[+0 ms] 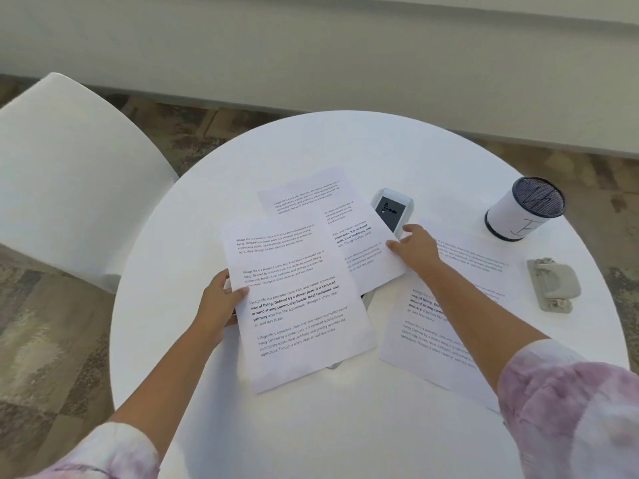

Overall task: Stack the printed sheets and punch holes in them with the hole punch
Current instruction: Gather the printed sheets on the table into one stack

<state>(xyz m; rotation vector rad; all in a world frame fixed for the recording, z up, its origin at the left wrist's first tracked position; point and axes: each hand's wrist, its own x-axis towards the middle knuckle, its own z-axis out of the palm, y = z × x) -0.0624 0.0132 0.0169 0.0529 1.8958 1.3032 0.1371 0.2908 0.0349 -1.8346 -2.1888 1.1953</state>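
Left hand (221, 302) pinching near sheet (297, 305) by its left edge; right hand (413, 248) spread, fingertips pressing far sheet (356, 236). Presumably gathering both for stacking; hole punch (553, 285) untouched, far right.

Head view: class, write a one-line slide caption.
Two hands, left and right, gather printed white paper sheets on a round white table.
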